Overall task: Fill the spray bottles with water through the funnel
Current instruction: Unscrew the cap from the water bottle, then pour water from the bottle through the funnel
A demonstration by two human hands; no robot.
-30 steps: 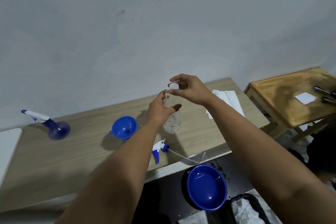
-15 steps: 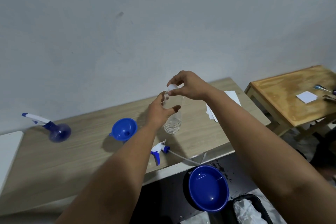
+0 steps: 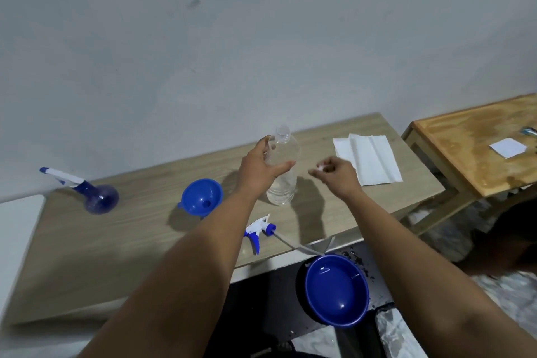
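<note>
Left hand (image 3: 261,167) wrapped around the clear plastic water bottle (image 3: 283,166), which stands upright and uncapped on the light wood table (image 3: 116,247); right hand (image 3: 337,176) just right of the bottle, fingertips pinched on a small white cap (image 3: 320,167). Blue funnel (image 3: 201,197) sits left of the bottle, a detached spray head (image 3: 259,230) with tube lies near the front edge, and the blue round spray bottle (image 3: 97,196) stands far left. Blue bowl (image 3: 337,290) below the table edge, white paper towel (image 3: 367,163) at right.
</note>
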